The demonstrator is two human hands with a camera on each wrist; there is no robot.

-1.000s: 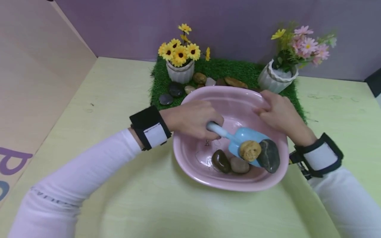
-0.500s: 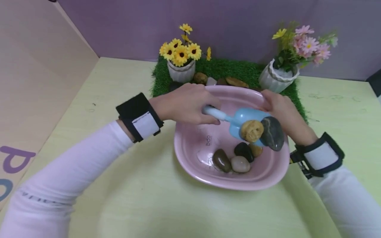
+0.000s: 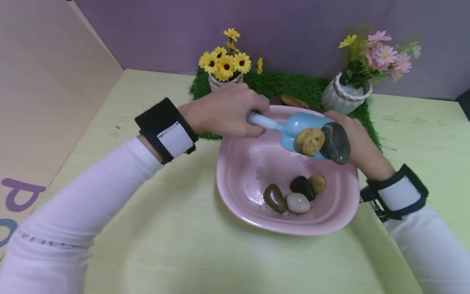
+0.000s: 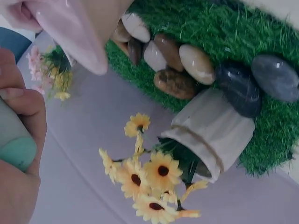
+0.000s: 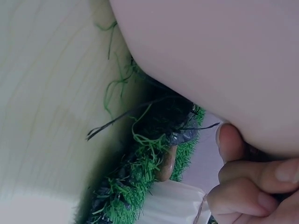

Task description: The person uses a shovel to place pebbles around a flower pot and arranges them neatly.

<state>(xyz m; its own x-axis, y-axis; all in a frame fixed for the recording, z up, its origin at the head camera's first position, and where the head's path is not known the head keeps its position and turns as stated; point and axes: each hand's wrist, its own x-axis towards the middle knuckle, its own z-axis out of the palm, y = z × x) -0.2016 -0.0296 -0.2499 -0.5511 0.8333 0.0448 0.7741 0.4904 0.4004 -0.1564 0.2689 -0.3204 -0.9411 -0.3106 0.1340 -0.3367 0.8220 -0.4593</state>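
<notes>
My left hand (image 3: 231, 110) grips the white handle of a light blue scoop (image 3: 299, 121) above the far half of a pink basin (image 3: 232, 171). A round tan stone (image 3: 310, 141) lies in the scoop, and a large dark grey stone (image 3: 335, 143) sits at its front edge. Down in the basin are a brown stone (image 3: 275, 198), a pale stone (image 3: 298, 203), a black stone (image 3: 302, 187) and a small tan stone (image 3: 317, 183). At the basin's far right rim my right hand (image 3: 356, 136) holds on, with curled fingers (image 5: 238, 198) showing in the right wrist view.
Behind the basin lies a green grass mat (image 3: 282, 83) with several stones (image 4: 196, 64). A pot of yellow flowers (image 3: 224, 65) stands on its left, a pot of pink flowers (image 3: 346, 92) on its right. A purple wall (image 3: 286, 32) rises behind the wooden table (image 3: 183, 245).
My left hand has lifted the scoop with its two stones up and away from the basin's bottom, toward the far rim. The black and small tan stones have come into view. The right hand stays put.
</notes>
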